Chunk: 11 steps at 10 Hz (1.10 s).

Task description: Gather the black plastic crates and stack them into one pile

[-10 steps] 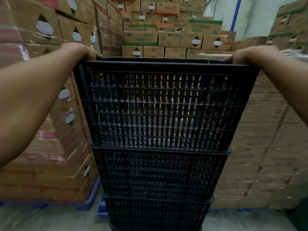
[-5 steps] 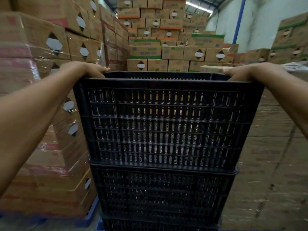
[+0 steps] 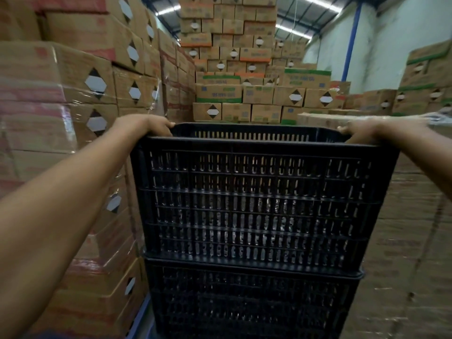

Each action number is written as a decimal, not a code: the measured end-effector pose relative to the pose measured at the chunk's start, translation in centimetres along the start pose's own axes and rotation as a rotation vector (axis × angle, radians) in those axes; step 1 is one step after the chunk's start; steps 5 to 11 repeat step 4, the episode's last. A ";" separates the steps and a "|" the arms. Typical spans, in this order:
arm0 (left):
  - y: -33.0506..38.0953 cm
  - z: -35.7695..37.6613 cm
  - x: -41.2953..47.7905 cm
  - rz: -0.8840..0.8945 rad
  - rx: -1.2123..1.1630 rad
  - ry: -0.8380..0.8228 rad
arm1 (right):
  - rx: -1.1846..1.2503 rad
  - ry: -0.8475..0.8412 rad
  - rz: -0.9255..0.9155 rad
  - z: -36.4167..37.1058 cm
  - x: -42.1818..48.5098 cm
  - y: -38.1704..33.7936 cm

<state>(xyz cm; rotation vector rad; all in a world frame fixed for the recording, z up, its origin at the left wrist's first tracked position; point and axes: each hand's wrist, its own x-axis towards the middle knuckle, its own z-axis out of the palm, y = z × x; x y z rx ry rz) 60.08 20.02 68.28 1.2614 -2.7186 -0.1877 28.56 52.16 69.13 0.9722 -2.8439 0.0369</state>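
We are holding the top crate point(image 3: 256, 204) by both ends, on the pile.

Our left hand point(image 3: 149, 126) and right hand point(image 3: 359, 130) are each closing a grip over the rim, steadying it square on the lower crate point(image 3: 252, 304) between walls of cardboard boxes point(image 3: 73, 118).

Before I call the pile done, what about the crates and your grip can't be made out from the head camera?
- Pile bottom: cut off by the lower frame edge below the second crate.
- Top crate floor: hidden by its near wall.
- Left hand and right hand fingertips: curled over the rim.
- Carton print: too blurred.
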 end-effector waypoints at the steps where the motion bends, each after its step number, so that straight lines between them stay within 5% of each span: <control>1: 0.3 0.1 -0.8 -0.001 0.011 0.121 | -0.061 0.013 0.004 -0.1 -1.6 -0.3; 3: 2.1 -2.1 -3.6 0.138 -0.027 0.393 | -0.080 0.213 -0.038 -1.8 -4.1 -1.9; 4: 4.7 -3.3 -5.1 0.281 -0.142 0.374 | -0.020 0.250 -0.101 -3.3 -5.5 -3.8; 11: 4.7 -3.3 -5.1 0.281 -0.142 0.374 | -0.020 0.250 -0.101 -3.3 -5.5 -3.8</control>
